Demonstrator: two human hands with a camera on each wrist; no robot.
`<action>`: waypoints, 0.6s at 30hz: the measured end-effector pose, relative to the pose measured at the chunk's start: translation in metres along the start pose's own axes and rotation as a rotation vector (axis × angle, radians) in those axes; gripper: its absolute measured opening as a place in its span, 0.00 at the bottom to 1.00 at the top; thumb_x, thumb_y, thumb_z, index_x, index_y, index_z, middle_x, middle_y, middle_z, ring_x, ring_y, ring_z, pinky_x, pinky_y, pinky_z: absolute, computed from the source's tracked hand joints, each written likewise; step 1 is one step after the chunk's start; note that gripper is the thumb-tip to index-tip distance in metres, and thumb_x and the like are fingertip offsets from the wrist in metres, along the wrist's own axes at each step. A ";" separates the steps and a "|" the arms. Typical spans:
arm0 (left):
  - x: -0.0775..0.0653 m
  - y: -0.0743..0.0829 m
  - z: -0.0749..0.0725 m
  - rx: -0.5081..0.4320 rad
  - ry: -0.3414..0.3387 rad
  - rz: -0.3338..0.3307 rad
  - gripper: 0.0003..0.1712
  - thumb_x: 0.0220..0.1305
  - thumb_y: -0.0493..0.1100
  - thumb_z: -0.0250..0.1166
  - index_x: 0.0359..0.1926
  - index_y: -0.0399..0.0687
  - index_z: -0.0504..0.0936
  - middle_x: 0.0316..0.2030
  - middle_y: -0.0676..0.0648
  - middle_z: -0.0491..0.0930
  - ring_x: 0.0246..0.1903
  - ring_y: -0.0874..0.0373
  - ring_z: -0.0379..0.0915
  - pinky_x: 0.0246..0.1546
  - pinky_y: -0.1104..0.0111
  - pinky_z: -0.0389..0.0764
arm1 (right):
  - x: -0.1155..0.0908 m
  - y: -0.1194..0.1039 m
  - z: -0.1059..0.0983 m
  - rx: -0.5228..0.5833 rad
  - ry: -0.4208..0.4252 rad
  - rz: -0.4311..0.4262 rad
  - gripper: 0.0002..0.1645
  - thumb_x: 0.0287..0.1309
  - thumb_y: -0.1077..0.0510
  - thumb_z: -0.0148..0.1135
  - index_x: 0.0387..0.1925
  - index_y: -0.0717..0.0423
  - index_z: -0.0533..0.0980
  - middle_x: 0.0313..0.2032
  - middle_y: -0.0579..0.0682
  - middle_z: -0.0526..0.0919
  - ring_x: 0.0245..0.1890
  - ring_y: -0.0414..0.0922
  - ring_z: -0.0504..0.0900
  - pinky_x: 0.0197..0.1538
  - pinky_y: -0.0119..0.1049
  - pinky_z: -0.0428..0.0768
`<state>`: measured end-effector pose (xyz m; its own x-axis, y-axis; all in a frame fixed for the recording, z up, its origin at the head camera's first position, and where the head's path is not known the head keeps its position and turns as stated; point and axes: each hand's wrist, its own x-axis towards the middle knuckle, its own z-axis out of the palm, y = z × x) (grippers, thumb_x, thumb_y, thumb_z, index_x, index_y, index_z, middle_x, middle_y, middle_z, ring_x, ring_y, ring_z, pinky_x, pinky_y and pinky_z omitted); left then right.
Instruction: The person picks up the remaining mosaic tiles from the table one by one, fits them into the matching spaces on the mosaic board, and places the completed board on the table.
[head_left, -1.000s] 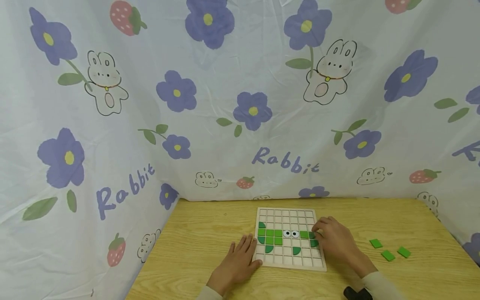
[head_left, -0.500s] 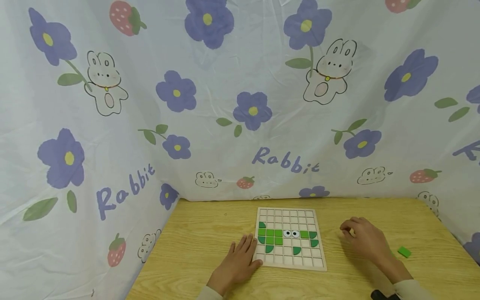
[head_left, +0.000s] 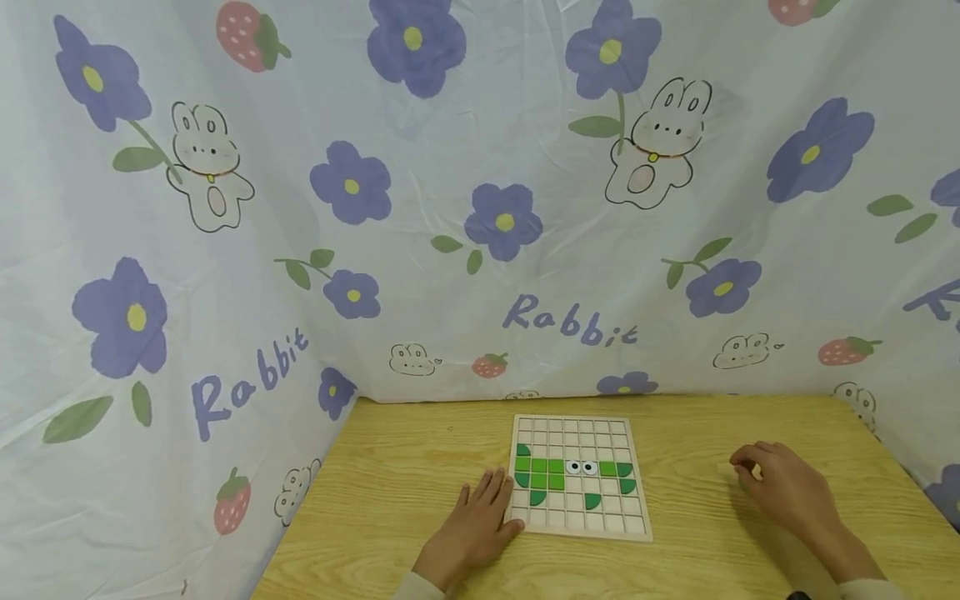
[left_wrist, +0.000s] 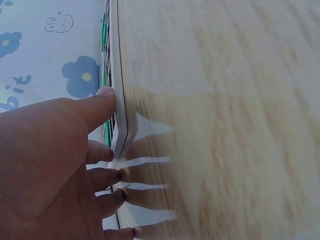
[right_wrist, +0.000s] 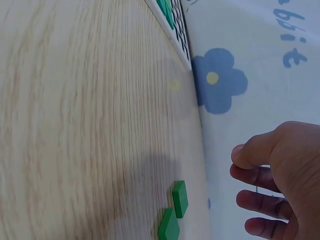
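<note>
A square wooden grid board [head_left: 577, 521] lies on the table, bearing light green square tiles [head_left: 557, 482], dark green quarter-circle tiles [head_left: 592, 501] and two eye tiles [head_left: 573, 467]. My left hand [head_left: 474, 527] rests at the board's left edge, fingers extended; its thumb [left_wrist: 102, 104] touches the front edge. Farther right, my right hand [head_left: 787, 487] hovers above the table, loosely bent, with nothing visible between thumb and fingers. Two loose green tiles [right_wrist: 180, 199] lie below it in the right wrist view; the hand and forearm hide the loose tiles in the head view.
The wood-grain table [head_left: 390, 483] stretches around the board on all sides. A white cloth [head_left: 450, 333] printed with flowers and rabbits hangs behind it and along the left side. Part of a black object [head_left: 799, 595] shows at the bottom edge by the right forearm.
My right hand has left the quarter-circle tile at the board's right edge and moved right, over the loose green tiles, hiding them. My left hand stays in place.
</note>
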<state>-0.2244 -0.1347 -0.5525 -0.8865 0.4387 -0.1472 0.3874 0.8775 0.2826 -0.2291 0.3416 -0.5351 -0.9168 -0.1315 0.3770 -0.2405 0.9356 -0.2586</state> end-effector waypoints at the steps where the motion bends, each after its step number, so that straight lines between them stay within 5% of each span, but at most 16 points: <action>1: 0.000 0.000 0.000 0.000 0.000 0.000 0.44 0.83 0.63 0.53 0.86 0.46 0.55 0.86 0.41 0.50 0.85 0.41 0.45 0.79 0.35 0.56 | -0.001 0.002 -0.001 -0.002 -0.006 0.005 0.05 0.61 0.62 0.76 0.37 0.50 0.88 0.32 0.41 0.85 0.32 0.43 0.81 0.29 0.36 0.77; 6: 0.002 -0.002 0.003 -0.008 -0.011 -0.008 0.44 0.83 0.64 0.52 0.86 0.47 0.54 0.86 0.42 0.48 0.86 0.42 0.44 0.80 0.36 0.55 | -0.006 0.012 -0.003 0.008 -0.051 0.027 0.03 0.63 0.61 0.74 0.39 0.51 0.88 0.34 0.42 0.86 0.31 0.42 0.81 0.28 0.34 0.77; 18: 0.001 -0.002 0.002 0.005 -0.002 0.002 0.44 0.83 0.64 0.53 0.86 0.46 0.54 0.86 0.41 0.49 0.85 0.41 0.45 0.79 0.36 0.56 | -0.008 0.030 -0.007 0.114 -0.186 0.106 0.08 0.69 0.60 0.68 0.44 0.62 0.86 0.42 0.56 0.87 0.37 0.53 0.86 0.38 0.51 0.86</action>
<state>-0.2259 -0.1354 -0.5553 -0.8852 0.4409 -0.1483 0.3905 0.8776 0.2780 -0.2270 0.3734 -0.5395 -0.9793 -0.1021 0.1748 -0.1642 0.9056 -0.3910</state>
